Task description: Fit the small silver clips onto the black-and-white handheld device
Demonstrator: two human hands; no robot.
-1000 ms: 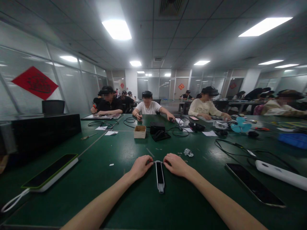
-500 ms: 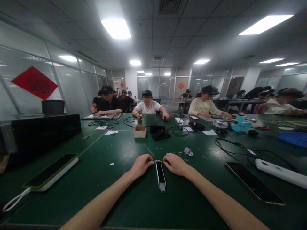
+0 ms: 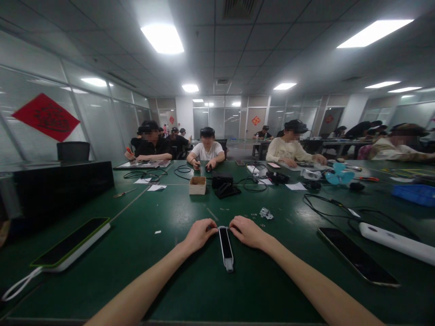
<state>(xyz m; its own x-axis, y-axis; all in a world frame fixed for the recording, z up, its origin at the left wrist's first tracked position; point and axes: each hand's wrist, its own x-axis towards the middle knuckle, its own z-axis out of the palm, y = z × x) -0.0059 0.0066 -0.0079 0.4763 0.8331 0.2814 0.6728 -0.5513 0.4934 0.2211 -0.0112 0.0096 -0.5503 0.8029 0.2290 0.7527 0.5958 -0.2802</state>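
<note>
A slim white device with a black face (image 3: pixel 226 246) lies lengthwise on the green table (image 3: pixel 163 271) in front of me. My left hand (image 3: pixel 199 234) curls at its far end on the left side, fingertips pinching the top corner. My right hand (image 3: pixel 247 231) mirrors it on the right side, fingers bent and touching the same end. Small metal parts (image 3: pixel 265 213) lie just beyond my right hand.
A phone in a green-edged case (image 3: pixel 70 244) lies at left, a black phone (image 3: pixel 356 256) and a white power strip (image 3: pixel 396 242) at right. A small cardboard box (image 3: pixel 197 185), black devices, cables and a blue tray (image 3: pixel 414 194) sit farther back. Several people work across the table.
Both hands stay at the far end of the white device. The view has shifted slightly; a person opposite has drawn their hand in.
</note>
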